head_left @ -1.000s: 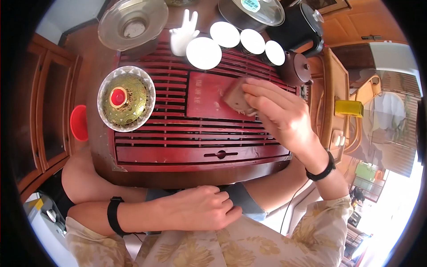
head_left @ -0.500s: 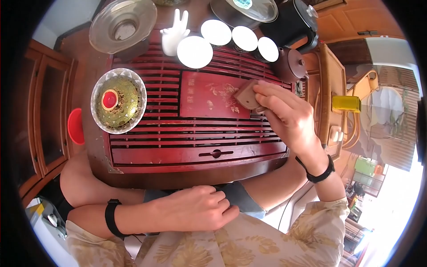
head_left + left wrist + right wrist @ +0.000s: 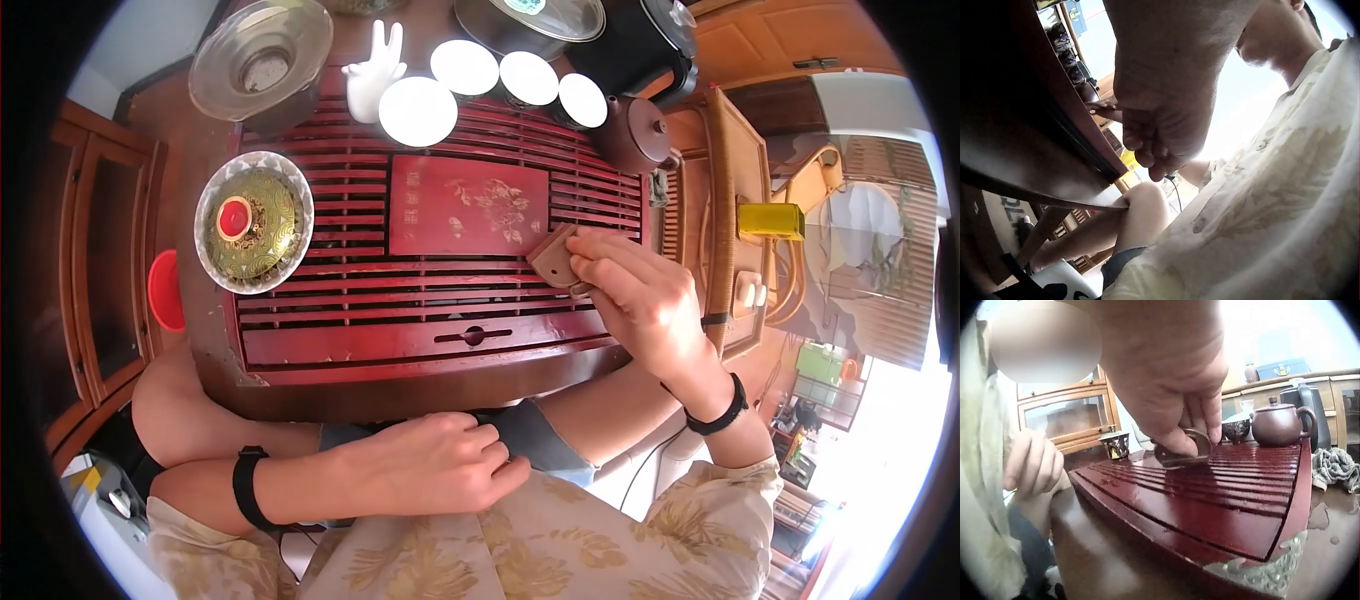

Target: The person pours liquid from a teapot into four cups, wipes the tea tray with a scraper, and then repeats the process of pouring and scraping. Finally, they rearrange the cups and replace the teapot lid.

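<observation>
The right hand [image 3: 655, 305] pinches a small brown block [image 3: 553, 262], its fingers partly covering it. One edge of the block meets the red slatted tray [image 3: 330, 347] at the near right corner of the centre panel [image 3: 430, 215]. In the right wrist view, the right hand [image 3: 1172, 381] holds the brown block [image 3: 1169, 456] low against the tray [image 3: 1222, 506]. Over the lap hangs the left hand [image 3: 440, 465], fingers loosely curled and holding nothing; the left wrist view shows the left hand [image 3: 1166, 119] beside the table edge.
A lidded bowl [image 3: 265, 255] stands at the tray's left. Along the back are a glass strainer bowl [image 3: 235, 85], a white hand figure [image 3: 375, 80], several cups [image 3: 418, 112], a brown teapot [image 3: 637, 140] and a black kettle [image 3: 640, 45]. A crumpled cloth [image 3: 1335, 470] lies beside the tray.
The right hand has drawn the brown block off the panel's right part toward its near corner. The whole head view has shifted slightly; the left hand stays over the lap.
</observation>
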### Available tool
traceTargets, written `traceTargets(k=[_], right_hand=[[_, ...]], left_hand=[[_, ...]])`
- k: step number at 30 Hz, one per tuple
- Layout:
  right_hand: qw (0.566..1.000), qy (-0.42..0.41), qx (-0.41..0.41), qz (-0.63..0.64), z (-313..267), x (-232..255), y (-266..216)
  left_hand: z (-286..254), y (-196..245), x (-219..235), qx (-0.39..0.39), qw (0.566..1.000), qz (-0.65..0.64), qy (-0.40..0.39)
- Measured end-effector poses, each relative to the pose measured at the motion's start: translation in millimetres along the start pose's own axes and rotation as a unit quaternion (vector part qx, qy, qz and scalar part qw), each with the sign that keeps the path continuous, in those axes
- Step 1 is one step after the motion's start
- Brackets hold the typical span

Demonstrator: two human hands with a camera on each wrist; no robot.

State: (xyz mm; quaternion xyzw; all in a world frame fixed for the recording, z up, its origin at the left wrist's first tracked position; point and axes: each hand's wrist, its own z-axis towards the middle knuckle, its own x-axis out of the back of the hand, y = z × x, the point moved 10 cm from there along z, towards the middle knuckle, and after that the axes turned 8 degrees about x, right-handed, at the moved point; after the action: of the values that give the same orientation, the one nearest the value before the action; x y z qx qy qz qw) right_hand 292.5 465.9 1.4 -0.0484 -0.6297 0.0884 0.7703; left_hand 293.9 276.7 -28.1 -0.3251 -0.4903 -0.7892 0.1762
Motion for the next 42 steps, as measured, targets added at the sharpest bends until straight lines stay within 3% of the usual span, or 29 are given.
traceTargets(k=[5, 13, 17, 20, 26, 32, 42], right_hand=[[0.999, 0.031, -0.024, 0.032, 18.1, 19.4, -4.1], [0.986, 0.076, 0.133, 0.069, 83.8, -7.9, -38.1], [0.984, 0.054, 0.163, 0.041, 90.0, -34.1, -42.0], [0.99, 0.016, 0.13, 0.054, 83.8, -30.2, -40.8], [0.988, 0.009, 0.151, 0.016, 58.0, -24.7, -34.9], [0.983, 0.061, 0.166, 0.048, 91.5, -25.9, -51.8], [0.993, 0.0, 0.117, 0.015, 43.2, -21.9, -12.8]], left_hand=[[-3.8, 0.7, -5.6, 0.004, 1.0, 0.012, -0.024], [-4.5, -3.1, -9.6, 0.008, 1.0, 0.011, -0.016], [-3.8, -2.6, -7.7, 0.006, 1.0, 0.013, -0.006], [-4.1, -1.4, -6.4, 0.006, 1.0, 0.006, 0.001], [-4.8, 0.1, -4.8, -0.001, 1.0, 0.012, 0.011], [-3.2, 0.7, -4.8, -0.001, 1.0, 0.017, 0.006], [-5.9, 3.1, -3.8, 0.002, 1.0, 0.015, 0.007]])
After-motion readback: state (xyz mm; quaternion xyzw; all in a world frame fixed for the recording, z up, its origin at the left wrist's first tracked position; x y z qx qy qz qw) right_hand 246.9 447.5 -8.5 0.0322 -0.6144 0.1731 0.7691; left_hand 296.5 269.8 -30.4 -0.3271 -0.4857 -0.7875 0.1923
